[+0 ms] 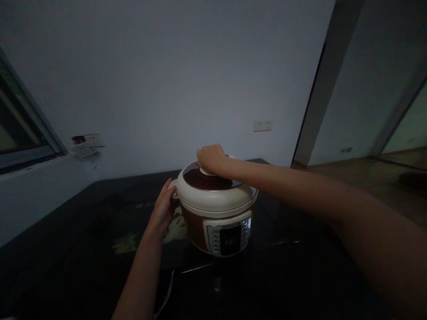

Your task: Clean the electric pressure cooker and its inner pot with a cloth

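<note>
On the black table (267, 284), the left hand (164, 207) has its grip around a side handle (173, 183) of the cooker (194, 224), and the right hand (211, 159) grips the knob (206, 172) on the lid (213, 198).

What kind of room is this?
It's probably a room in a home, though I can't tell which one. There's a round, cream-and-brown electric cooker on a shiny black tabletop, and a white, rectangular wall socket behind it.
</note>
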Tool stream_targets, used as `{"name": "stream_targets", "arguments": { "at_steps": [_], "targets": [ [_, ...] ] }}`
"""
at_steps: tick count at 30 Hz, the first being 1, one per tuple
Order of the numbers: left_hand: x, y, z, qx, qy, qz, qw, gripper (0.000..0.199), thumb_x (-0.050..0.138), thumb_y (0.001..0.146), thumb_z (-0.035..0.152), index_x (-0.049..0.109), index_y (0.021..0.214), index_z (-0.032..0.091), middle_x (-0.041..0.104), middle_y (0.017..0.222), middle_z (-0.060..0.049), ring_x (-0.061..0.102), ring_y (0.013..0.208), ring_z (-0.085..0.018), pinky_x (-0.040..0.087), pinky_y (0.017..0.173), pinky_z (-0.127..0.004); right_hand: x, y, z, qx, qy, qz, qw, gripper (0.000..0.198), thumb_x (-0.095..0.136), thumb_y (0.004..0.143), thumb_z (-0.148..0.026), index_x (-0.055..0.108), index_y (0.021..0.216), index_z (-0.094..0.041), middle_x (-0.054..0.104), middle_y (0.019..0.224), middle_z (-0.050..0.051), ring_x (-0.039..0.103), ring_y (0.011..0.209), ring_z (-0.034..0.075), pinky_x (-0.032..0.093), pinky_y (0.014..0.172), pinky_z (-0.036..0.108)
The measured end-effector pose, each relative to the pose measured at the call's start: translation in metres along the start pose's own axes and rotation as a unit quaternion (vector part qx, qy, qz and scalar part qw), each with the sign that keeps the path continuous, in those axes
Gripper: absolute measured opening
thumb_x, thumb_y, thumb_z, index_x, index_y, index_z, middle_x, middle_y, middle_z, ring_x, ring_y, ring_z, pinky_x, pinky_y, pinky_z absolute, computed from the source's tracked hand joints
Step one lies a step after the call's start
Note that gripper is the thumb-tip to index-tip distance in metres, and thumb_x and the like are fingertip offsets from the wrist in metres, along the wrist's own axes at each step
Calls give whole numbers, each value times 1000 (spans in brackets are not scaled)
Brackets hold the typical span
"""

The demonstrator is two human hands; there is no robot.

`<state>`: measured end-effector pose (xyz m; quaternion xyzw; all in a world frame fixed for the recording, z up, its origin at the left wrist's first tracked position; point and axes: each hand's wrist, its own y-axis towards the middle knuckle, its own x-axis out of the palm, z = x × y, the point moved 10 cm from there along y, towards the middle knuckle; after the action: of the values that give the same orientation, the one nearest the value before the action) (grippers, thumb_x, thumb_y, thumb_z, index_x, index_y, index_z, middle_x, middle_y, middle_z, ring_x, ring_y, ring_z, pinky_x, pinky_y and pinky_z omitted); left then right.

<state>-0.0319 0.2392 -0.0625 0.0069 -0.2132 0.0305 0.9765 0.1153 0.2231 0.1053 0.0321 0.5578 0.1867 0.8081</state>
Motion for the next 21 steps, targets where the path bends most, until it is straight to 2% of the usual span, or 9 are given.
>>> {"name": "stream_targets", "arguments": {
  "at_steps": [7, 13, 21],
  "targets": [
    [0, -2, 3, 18, 11, 2, 1000, 56, 57, 92, 19, 48, 147, 28, 65, 132, -8, 66, 98, -15, 51, 70, -18, 2, 6, -6, -27, -34, -16, 999, 30, 60, 97, -37, 65, 117, -15, 68, 118, 9, 67, 105, 21, 56, 91, 43],
    [2, -4, 5, 22, 28, 0, 999, 60, 55, 90, 17, 45, 149, 25, 65, 129, -10, 65, 81, -13, 50, 64, -20, 2, 5, -12, -34, -79, -39, 995, 27, 62, 97, -34, 65, 116, -14, 68, 116, 8, 68, 103, 21, 57, 89, 43],
    [5, -8, 8, 27, 42, -15, 999, 57, 56, 89, 20, 48, 145, 26, 67, 122, -9, 64, 75, -13, 48, 61, -20, 10, 10, -11, -39, -117, -51, 991, 25, 62, 97, -34, 66, 112, -14, 69, 112, 7, 68, 98, 19, 58, 85, 40]
  ]
}}
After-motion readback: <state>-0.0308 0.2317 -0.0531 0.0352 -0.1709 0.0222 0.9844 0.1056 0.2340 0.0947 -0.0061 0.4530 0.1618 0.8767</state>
